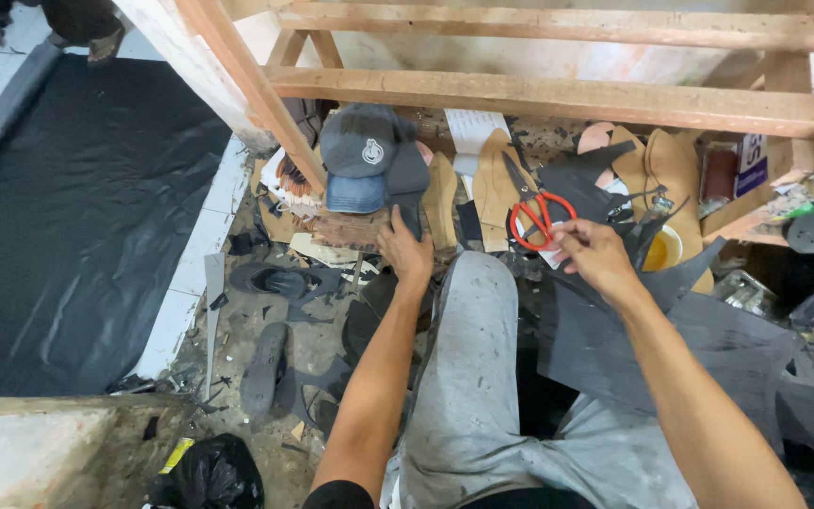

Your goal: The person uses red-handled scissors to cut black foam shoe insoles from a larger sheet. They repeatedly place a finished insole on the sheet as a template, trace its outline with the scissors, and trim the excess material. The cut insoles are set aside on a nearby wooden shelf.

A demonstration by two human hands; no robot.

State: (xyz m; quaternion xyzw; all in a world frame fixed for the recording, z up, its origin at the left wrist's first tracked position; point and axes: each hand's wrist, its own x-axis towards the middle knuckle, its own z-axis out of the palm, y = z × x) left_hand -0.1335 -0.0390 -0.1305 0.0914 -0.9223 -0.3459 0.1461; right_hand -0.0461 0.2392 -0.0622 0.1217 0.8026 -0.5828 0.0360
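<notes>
The person sits on the floor under a wooden frame. The left hand grips a dark sole-shaped piece just below a grey cap. The right hand touches the red-handled scissors lying among tan soles and dark sheet scraps. Black sheeting covers the floor at left.

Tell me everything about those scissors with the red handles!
The red-handled scissors have two rounded red loops, plastic by the look, and dark metal blades pointing up and left, away from the person. The blades look closed or nearly so. They lie flat on the cluttered workbench among tan sole-shaped leather cutouts and dark grey sheet scraps. The right hand reaches the handles, fingertips at the lower right loop; whether it grips them cannot be told.
</notes>
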